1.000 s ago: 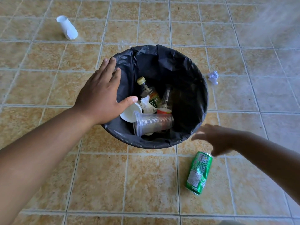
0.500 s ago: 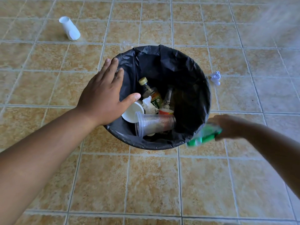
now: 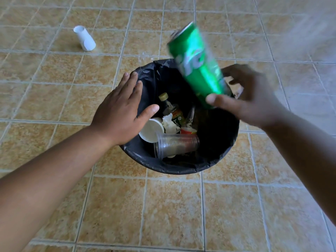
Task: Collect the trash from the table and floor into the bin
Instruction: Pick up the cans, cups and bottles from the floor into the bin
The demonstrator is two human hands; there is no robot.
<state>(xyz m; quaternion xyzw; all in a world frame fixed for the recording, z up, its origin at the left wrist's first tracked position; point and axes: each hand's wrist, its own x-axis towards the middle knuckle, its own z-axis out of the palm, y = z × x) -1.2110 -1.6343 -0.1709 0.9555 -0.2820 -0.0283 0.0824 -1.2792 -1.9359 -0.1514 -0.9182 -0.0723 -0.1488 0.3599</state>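
A round bin with a black liner (image 3: 214,160) stands on the tiled floor. Inside lie a clear plastic cup (image 3: 176,145), a white cup (image 3: 151,130), a glass bottle with a gold cap (image 3: 168,106) and crumpled paper. My left hand (image 3: 121,113) rests flat on the bin's left rim, fingers spread. My right hand (image 3: 252,100) holds a green soda can (image 3: 197,66), blurred and tilted, by its lower end above the bin's far right side. The thumb presses the can's bottom.
A white paper cup (image 3: 84,38) lies on its side on the floor at the far left. Beige floor tiles surround the bin on all sides. The crumpled wrapper to the bin's right is hidden behind my right hand.
My right hand picked the green can off the floor in front of the bin and lifted it up over the bin. My left hand stayed on the rim.
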